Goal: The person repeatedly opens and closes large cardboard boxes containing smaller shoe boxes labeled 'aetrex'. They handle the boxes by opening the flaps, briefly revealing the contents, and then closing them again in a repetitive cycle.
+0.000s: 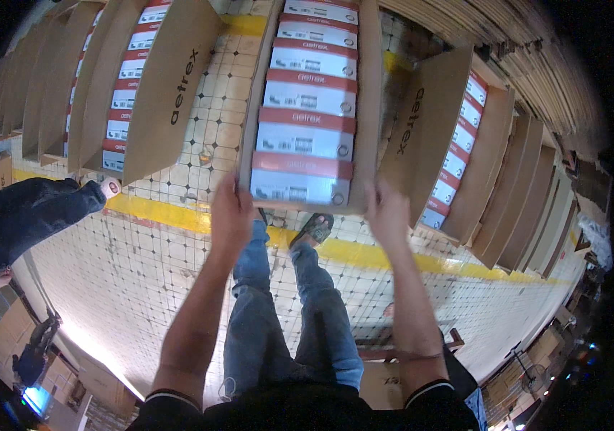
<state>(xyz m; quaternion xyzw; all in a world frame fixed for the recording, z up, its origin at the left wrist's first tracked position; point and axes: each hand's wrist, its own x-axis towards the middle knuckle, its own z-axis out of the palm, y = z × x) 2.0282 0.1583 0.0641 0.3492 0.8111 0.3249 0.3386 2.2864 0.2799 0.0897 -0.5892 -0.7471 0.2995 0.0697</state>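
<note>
An open, long cardboard carton (pixel 370 93) stretches away from me at the upper middle. Packed inside it is a row of white shoe boxes (pixel 307 136) with red lid edges and small printed labels. My left hand (pixel 231 217) is closed on the near left corner of the carton, and my right hand (pixel 387 215) grips its near right corner. Both arms reach forward and the near end of the carton is above my feet. The fingers on the carton's far side of each wall are partly hidden.
Open cartons (pixel 170 108) of similar shoe boxes stand in a row at left, and more cartons (pixel 422 115) stand at right. A yellow stripe (pixel 364 253) crosses the tiled floor. Another person's leg (pixel 34 212) is at left. Flattened cardboard (pixel 522 57) is stacked at the far right.
</note>
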